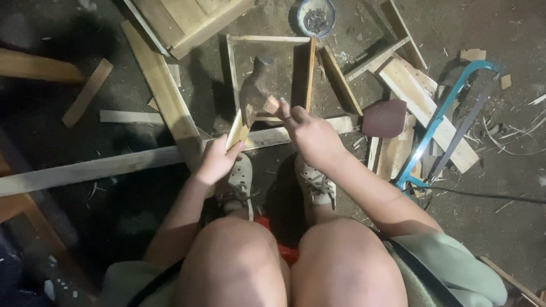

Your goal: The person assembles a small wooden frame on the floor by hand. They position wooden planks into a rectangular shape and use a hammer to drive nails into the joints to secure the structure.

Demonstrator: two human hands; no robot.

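Gripping a hammer (254,94) by its wooden handle, your left hand (216,162) is closed around the lower end. Your right hand (311,135) pinches something small at the wooden frame (267,40) on the floor; what it is, you cannot tell. A bowl of nails (315,17) sits beyond, a blue hacksaw (441,122) to the right.

The hammer (253,96) has a pale wooden handle gripped low and a dark, rusty head, blurred, tilted up toward twelve o'clock. The small wooden frame (267,41) of thin pale slats lies flat on the dirt floor beneath it. At the frame's five o'clock corner sits what seems a small reddish wood block (271,104), pinched between fingertips.
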